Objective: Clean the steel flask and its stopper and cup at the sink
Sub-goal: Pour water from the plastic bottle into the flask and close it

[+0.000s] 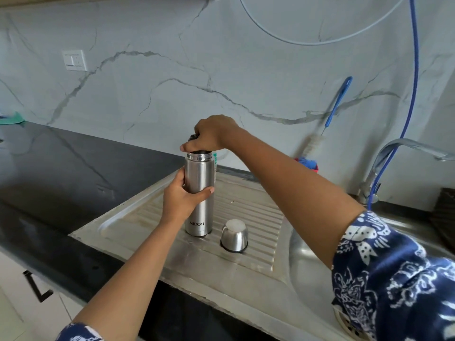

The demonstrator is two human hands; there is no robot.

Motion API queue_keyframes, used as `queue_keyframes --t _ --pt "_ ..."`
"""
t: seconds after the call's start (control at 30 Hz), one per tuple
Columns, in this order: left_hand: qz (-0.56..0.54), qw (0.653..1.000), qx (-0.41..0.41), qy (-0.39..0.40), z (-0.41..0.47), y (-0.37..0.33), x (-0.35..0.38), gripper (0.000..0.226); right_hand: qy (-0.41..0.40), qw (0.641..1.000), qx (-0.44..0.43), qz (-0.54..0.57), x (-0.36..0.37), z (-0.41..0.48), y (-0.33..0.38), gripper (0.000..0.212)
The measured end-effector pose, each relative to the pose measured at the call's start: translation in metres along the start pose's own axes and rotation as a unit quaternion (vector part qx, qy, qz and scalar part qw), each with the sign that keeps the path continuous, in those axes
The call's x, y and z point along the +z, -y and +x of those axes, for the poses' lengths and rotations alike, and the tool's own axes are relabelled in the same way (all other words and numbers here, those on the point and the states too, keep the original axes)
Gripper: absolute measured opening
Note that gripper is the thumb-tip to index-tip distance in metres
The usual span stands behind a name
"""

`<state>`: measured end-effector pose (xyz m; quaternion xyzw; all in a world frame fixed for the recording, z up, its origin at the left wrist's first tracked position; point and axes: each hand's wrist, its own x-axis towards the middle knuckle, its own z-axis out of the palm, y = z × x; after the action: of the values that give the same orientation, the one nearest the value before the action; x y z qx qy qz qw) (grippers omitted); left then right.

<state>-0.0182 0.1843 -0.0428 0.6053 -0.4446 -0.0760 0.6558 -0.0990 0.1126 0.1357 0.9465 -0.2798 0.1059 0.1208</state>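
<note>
centre of the frame: steel flask (199, 193) upright on the ribbed drainboard (258, 205), left hand (182, 198) wrapped round its body, right hand (211, 134) gripping the dark stopper (200, 152) at its mouth. the cup (234, 236) stands inverted just beside the base. risk: a hard twist may tip the flask onto the cup or toward the sink basin (302, 254), right. open room lies over the dark desk (61, 173), left.

silver flask (200, 212), blue-and-white patterned sleeve (394, 279), black counter (49, 180), blue hose (416, 70) (grey-veined marble wall (221, 57))
</note>
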Motion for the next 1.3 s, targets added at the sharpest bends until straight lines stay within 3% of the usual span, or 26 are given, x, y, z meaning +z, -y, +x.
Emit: queue_keyframes --t 0.13,0.3,0.43,0.5,0.53,0.6,0.67,0.73,0.83,1.0,1.2,1.3 --pt "0.023 0.999 0.009 -0.031 -0.004 -0.001 0.005 0.072 -0.033 0.996 0.076 -0.024 0.004 -0.002 0.009 0.044" --pt "0.039 0.997 0.023 -0.057 -0.007 -0.002 0.01 0.064 -0.049 0.984 0.158 -0.074 0.005 -0.004 0.027 0.041" --pt "0.046 0.997 0.023 -0.049 -0.008 -0.003 0.009 0.068 -0.041 0.982 0.171 -0.075 0.005 -0.01 0.031 0.042" --pt "0.031 0.999 0.014 -0.029 -0.007 -0.003 0.007 0.075 0.001 0.988 0.153 -0.014 0.0 -0.014 0.022 0.06" --pt "0.023 0.999 0.011 -0.019 -0.007 -0.002 0.006 0.079 0.037 0.986 0.149 0.069 -0.004 -0.019 0.016 0.068" --pt "0.024 1.0 0.0 -0.002 -0.005 -0.001 0.003 0.083 0.087 0.946 0.145 0.275 -0.011 -0.034 0.0 0.071" --pt "0.032 0.999 -0.018 0.02 -0.006 0.0 0.001 0.081 0.08 0.92 0.154 0.351 -0.005 -0.047 -0.017 0.067" --pt "0.034 0.998 -0.034 0.04 -0.007 0.003 -0.001 0.074 0.105 0.918 0.148 0.353 0.015 -0.06 -0.033 0.053" --pt "0.026 0.997 -0.035 0.064 -0.008 0.007 -0.005 0.065 0.223 0.915 0.099 0.32 0.051 -0.083 -0.048 0.034" --pt "0.005 0.995 -0.038 0.096 -0.005 0.009 -0.011 0.076 0.347 0.917 0.005 0.198 0.107 -0.113 -0.043 0.075" --pt "-0.011 0.993 -0.045 0.11 -0.003 0.016 -0.014 0.077 0.284 0.942 -0.01 0.175 0.127 -0.114 -0.037 0.069" --pt "-0.019 0.993 -0.045 0.109 -0.002 0.019 -0.014 0.071 0.265 0.925 0.034 0.269 0.104 -0.106 -0.049 0.06"
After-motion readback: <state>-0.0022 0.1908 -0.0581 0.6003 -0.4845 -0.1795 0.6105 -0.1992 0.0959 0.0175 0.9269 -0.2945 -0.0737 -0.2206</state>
